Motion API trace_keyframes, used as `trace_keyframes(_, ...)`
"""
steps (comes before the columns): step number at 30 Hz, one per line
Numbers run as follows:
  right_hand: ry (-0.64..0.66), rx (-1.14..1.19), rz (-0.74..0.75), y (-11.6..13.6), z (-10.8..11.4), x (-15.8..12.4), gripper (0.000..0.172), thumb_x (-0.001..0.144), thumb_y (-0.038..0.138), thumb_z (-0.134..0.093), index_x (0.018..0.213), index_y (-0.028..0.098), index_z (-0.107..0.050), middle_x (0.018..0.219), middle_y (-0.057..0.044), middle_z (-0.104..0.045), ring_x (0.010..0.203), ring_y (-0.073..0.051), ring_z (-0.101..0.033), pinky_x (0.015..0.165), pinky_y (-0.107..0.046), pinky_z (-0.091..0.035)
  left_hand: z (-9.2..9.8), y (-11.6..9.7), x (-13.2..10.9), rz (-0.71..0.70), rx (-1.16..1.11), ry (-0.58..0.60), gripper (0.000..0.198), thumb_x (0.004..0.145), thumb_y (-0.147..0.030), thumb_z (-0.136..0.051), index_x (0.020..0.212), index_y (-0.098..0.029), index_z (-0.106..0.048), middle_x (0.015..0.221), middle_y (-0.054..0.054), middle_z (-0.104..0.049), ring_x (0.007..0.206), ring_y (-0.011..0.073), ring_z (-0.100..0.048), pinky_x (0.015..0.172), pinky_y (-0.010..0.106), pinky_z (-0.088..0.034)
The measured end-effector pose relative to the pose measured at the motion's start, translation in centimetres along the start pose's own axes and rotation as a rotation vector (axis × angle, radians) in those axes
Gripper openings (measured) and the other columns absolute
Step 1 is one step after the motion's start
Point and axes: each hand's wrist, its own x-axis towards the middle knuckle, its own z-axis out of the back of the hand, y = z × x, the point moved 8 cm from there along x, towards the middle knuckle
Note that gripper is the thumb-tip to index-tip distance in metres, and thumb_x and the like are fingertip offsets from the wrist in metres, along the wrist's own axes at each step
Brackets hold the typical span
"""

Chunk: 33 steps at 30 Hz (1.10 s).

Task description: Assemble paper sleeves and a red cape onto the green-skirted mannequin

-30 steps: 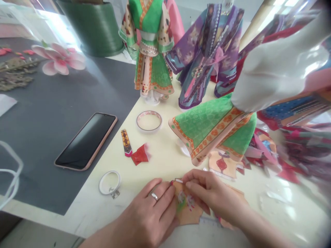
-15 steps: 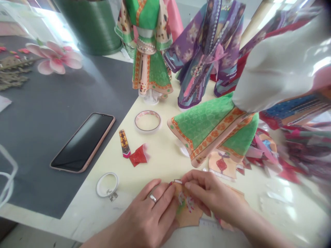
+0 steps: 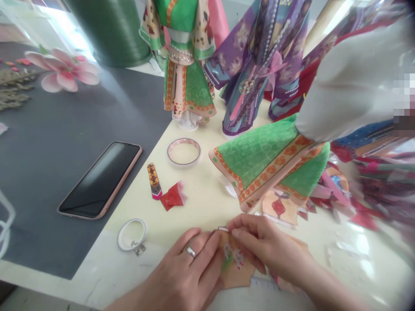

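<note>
A tan paper cut-out (image 3: 238,272) printed with flowers lies at the front of the table between my hands. My left hand (image 3: 194,263), with a ring on one finger, is closed over its left side, fingertips at the top edge. At the same edge my right hand (image 3: 259,239) pinches thumb and finger together beside a small white strip (image 3: 223,229). Whether the pinch holds the strip or only the cut-out's edge is hidden. Part of a ruler (image 3: 264,283) shows under the cut-out. Left of my hands lies a small tape roll (image 3: 132,235).
Beyond my hands a doll form (image 3: 350,86) leans in a green paper skirt (image 3: 259,164). Paper-dressed figures, one green (image 3: 189,86) and one purple (image 3: 243,103), stand behind. A larger tape roll (image 3: 168,157), red scrap (image 3: 173,196), patterned strip (image 3: 154,181) and phone (image 3: 100,179) lie leftward.
The view has shifted slightly, so the things on the left sit a little further left. Both hands stay at the cut-out's top edge with almost no movement.
</note>
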Motion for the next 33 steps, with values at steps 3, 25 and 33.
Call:
trace_keyframes(3,-0.004,-0.003,-0.005,-0.1,0.1,0.0,0.023,0.091,0.032,-0.046,0.074,0.018,-0.055,0.047,0.007,-0.046,0.037,-0.004,-0.034,0.038,-0.017,-0.026,-0.1,-0.1,0.0,-0.012,0.003,0.014,0.02,0.088,-0.019,-0.048,0.097,-0.012,-0.065,0.109,0.017,-0.067,0.096,0.0254,-0.063,0.08,0.042,-0.055)
trace_keyframes(25,-0.038,-0.061,-0.015,-0.7,0.5,0.2,0.029,0.09,0.04,-0.048,0.077,0.018,-0.061,0.046,0.006,-0.047,0.039,-0.006,-0.038,0.04,-0.019,-0.028,-0.8,0.2,-0.2,0.01,0.043,-0.032,0.022,0.088,-0.019,-0.047,0.097,-0.011,-0.065,0.109,0.015,-0.068,0.093,0.0232,-0.062,0.081,0.038,-0.051)
trace_keyframes(33,-0.019,-0.049,-0.024,-1.1,0.5,0.3,0.031,0.091,0.043,-0.046,0.08,0.019,-0.062,0.046,0.006,-0.047,0.039,-0.006,-0.038,0.041,-0.019,-0.03,-0.9,0.2,0.0,-0.006,0.041,0.012,0.024,0.086,-0.019,-0.049,0.1,-0.008,-0.065,0.109,0.016,-0.069,0.093,0.0249,-0.064,0.078,0.036,-0.052)
